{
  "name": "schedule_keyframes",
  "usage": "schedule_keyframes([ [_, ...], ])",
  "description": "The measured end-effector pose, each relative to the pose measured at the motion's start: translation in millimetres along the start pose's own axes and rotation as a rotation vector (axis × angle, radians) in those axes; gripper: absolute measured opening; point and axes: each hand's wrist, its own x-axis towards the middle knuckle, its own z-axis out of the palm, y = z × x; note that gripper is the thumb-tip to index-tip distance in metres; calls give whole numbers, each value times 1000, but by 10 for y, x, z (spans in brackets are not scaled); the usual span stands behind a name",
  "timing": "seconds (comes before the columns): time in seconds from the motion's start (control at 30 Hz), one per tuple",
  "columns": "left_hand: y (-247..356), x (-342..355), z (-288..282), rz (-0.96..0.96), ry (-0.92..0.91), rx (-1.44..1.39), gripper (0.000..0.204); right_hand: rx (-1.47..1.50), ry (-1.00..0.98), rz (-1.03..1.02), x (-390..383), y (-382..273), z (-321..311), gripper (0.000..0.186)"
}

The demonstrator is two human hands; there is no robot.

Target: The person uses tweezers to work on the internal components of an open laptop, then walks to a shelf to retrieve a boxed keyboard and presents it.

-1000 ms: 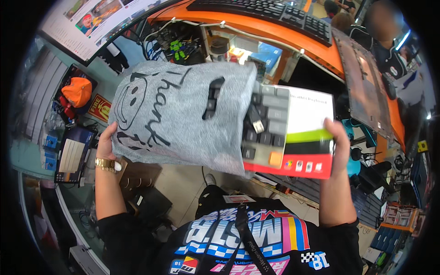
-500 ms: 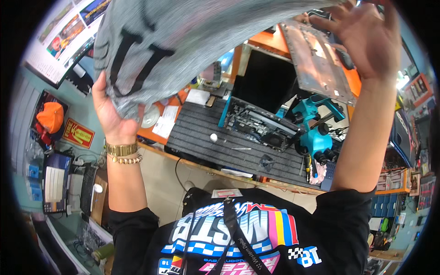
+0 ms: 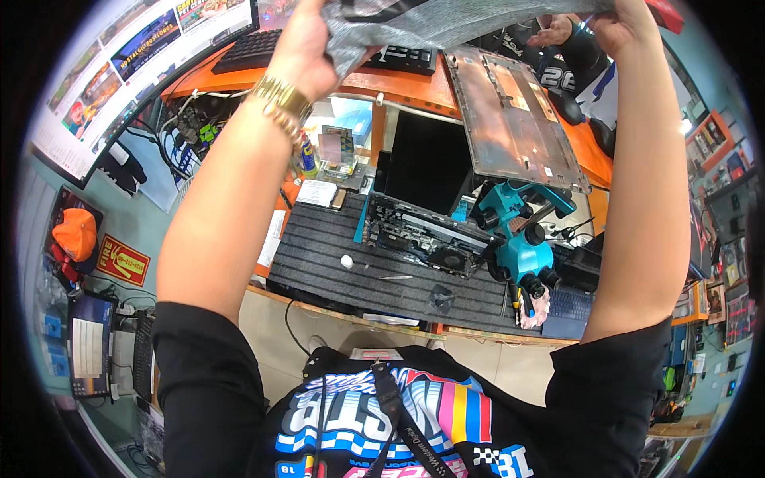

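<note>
A thin, streaky grey sheet with black print is stretched across the top of the view; whether it is plastic or cloth I cannot tell. My left hand grips its left end, fingers partly hidden behind it. At the other end my right hand has its fingers closed on the sheet's edge. Below lies an opened laptop, its circuit board and fan bare, with its black screen behind. The laptop's bottom cover leans beyond it.
A teal microscope stands right of the laptop on a grey striped mat. A white cap and tweezers lie in front. Across the orange bench, another person's hand shows. A monitor stands at the left.
Both hands have moved up and away with the grey sheet, my left also to the right. My right hand, spread and blurred before, is now closed on the sheet's edge.
</note>
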Motion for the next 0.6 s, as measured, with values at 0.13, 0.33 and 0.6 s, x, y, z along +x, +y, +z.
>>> schedule_keyframes([
  [0.13,85,425,71,-22,-114,52,39,24,147,-45,245,52,-101,34],
  [0.33,10,772,231,45,-3,173,37,-200,261,-55,343,101,-391,39],
  [0.6,-40,968,314,6,-30,164,34,-313,516,-117,227,-189,145,72],
])
